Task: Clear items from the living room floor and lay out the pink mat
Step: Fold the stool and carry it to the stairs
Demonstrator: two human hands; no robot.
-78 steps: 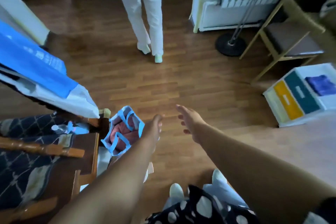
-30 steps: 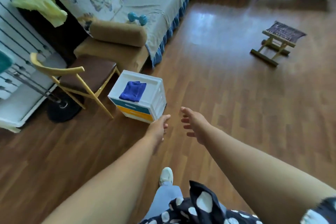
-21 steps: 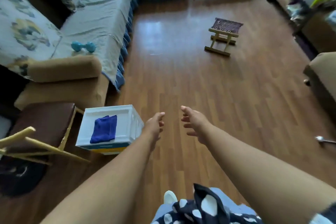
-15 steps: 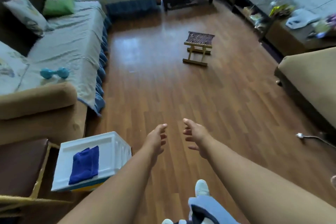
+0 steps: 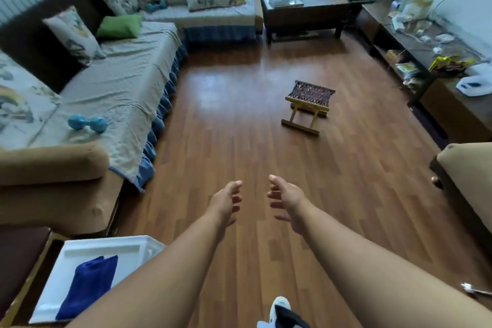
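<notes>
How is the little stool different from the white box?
The stool is wood with a dark woven seat; the box is white plastic. The stool stands alone mid-floor; the box sits by the sofa. The stool's seat is bare; the box holds a blue cloth. Both stand on the floor.

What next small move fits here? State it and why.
Probably step forward toward the small folding stool, the only item standing out on the open wooden floor. Left hand and right hand are both open, holding nothing, well short of it. No pink mat is visible.
</notes>
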